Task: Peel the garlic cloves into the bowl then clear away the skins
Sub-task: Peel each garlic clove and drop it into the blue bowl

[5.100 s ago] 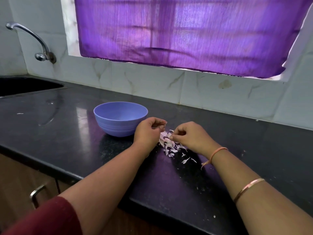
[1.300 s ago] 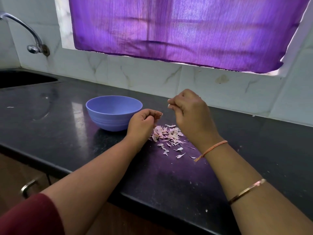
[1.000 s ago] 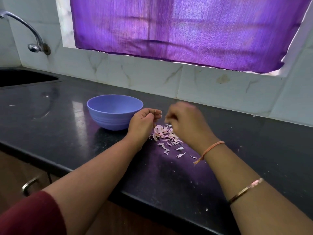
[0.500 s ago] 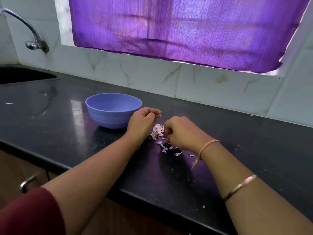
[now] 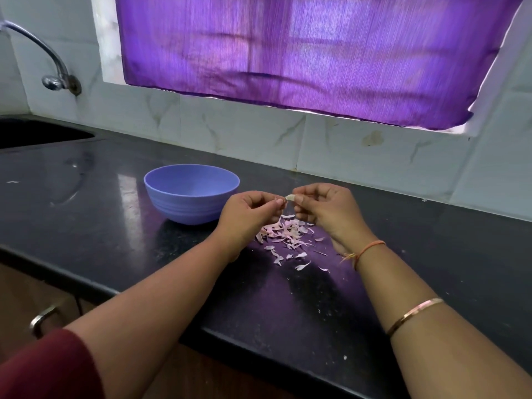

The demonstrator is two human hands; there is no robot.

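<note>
Garlic clove (image 5: 290, 197) pinched in right hand (image 5: 325, 210) above skins (image 5: 288, 234) on table (image 5: 86, 203); left hand (image 5: 247, 214) curled, probably picking its skin. Small, slippery; grip the ends. Bowl (image 5: 191, 194) beside.

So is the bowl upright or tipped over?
Upright: the bowl sits on its base on the counter, rim level and opening facing up.

Maroon sleeve (image 5: 43, 367) on near-left upper arm; forearms bare. Frayed orange thread (image 5: 371, 246) at the right hand (image 5: 328, 214) wrist; thin copper-coloured bangle (image 5: 414, 313) mid-forearm.
</note>
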